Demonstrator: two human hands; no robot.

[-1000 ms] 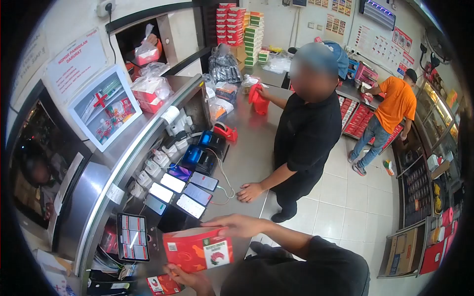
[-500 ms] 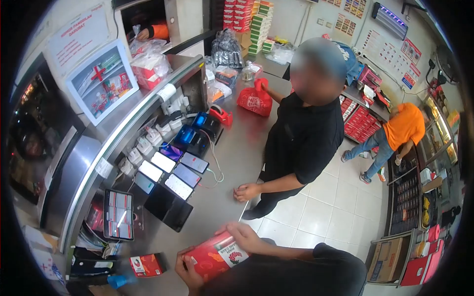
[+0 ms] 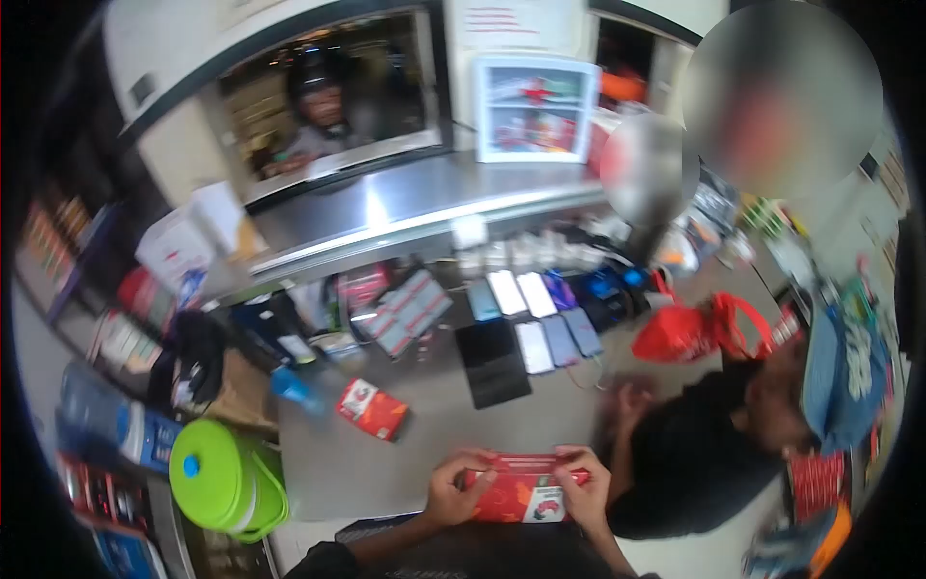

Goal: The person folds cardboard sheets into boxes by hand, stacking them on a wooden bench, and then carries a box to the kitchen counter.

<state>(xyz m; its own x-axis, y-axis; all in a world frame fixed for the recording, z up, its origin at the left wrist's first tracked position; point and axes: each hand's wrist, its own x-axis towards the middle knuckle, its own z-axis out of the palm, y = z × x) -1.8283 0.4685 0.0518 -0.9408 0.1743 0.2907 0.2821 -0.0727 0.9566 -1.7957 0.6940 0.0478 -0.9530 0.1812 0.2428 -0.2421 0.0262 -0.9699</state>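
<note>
My left hand (image 3: 461,489) grips the left end of a red printed box (image 3: 519,488), with its thumb on the near face. At the other end, my right hand (image 3: 582,482) is closed on the same box. The box is upright in front of me at the counter's near edge, and its top edge shows between my hands. A smaller red box (image 3: 372,409) lies on the steel counter (image 3: 434,434) to the left. Beyond my hands are a black tablet (image 3: 493,363) and several phones (image 3: 533,348).
A co-worker in black (image 3: 699,454) leans at the right, beside a red bag (image 3: 673,333). A green jug (image 3: 227,478) stands at the lower left, near a blue cup (image 3: 294,387). Behind the window, a helmeted person (image 3: 318,111) is outside.
The view has swung left toward the window. Both hands now hold the box level at its two ends. The co-worker has bent forward over the counter.
</note>
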